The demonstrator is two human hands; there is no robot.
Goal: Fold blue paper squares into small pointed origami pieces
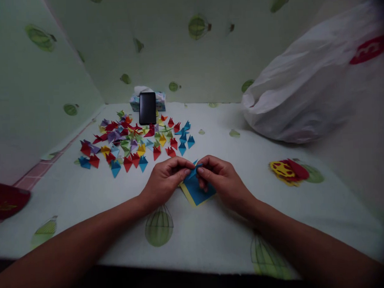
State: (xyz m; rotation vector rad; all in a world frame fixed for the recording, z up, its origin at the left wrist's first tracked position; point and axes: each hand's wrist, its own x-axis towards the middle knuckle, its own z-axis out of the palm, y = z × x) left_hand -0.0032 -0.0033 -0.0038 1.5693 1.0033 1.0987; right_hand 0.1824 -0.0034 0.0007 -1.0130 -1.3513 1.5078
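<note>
Between my two hands is a small folded piece of blue paper (193,173), pinched at its upper edge. My left hand (169,175) has thumb and forefinger closed on its left side. From the right, my right hand (220,176) grips it between thumb and fingers; the fingertips partly hide its shape. Just under the hands lies a stack of square paper sheets (196,192), blue on top with yellow edges showing below. Beyond my left hand spreads a pile of folded paper pieces (133,139) in red, blue, yellow, green and purple.
A dark-screened phone (147,108) leans on a tissue box (160,102) at the back. On the right are a large white plastic bag (290,86) and yellow and red cut-outs (287,171). A red object (8,200) sits at the left edge.
</note>
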